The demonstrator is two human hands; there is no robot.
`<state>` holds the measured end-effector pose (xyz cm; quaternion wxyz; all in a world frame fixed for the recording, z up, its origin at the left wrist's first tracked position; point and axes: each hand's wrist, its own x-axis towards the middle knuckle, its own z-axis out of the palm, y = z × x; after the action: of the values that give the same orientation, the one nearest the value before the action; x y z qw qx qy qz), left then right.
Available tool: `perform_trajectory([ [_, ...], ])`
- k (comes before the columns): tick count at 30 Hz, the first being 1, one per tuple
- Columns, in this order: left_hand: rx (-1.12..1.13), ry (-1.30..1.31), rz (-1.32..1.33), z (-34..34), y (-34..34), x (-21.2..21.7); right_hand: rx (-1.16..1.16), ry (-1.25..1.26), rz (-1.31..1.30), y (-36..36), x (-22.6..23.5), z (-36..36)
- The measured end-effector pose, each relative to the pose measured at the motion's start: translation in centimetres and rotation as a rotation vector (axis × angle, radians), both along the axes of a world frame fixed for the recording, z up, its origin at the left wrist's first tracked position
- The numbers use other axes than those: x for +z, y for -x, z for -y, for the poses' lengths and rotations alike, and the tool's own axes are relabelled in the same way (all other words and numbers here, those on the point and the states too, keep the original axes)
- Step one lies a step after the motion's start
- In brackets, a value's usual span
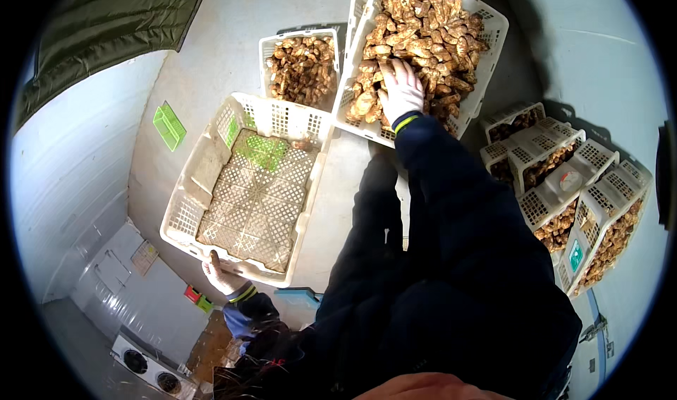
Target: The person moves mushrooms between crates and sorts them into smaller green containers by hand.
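My right hand (402, 89), in a pale glove, lies on a heap of brown-and-cream mushrooms (430, 37). Its fingers are stretched out and partly apart, and I see nothing gripped in them. The heap fills a large white plastic crate (486, 61) ahead of me. To the left, my left hand (222, 274) is closed on the near rim of a second white crate (247, 267). Dirt marks this crate's perforated floor, and green shows through part of it. A small brownish piece (302, 144) sits at its far right corner.
A smaller white crate (265, 68) of darker mushrooms stands behind the left crate. Stacked mushroom crates (564, 142) line the right side. A green basket (169, 126) lies far left on the floor. A blue object (299, 296) is near my left sleeve.
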<state>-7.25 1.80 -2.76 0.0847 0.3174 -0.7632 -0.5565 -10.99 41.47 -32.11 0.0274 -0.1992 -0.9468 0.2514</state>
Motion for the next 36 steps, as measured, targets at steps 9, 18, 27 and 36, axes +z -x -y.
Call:
perform_trajectory([
  [9,-0.028,0.032,0.001,-0.7,0.7,0.3,0.395,0.155,0.351,2.8,-4.9,-1.4],
  [18,0.001,0.101,0.018,-1.4,0.2,0.0,0.082,-0.253,0.295,0.5,-3.8,-16.6],
  [27,-0.104,0.138,0.012,-1.2,-0.5,1.2,-0.058,-0.03,0.081,-1.7,-3.8,-15.4],
  [36,-0.857,0.309,-0.418,2.8,-0.3,7.6,-0.175,1.77,0.103,-8.1,4.2,-13.9],
])
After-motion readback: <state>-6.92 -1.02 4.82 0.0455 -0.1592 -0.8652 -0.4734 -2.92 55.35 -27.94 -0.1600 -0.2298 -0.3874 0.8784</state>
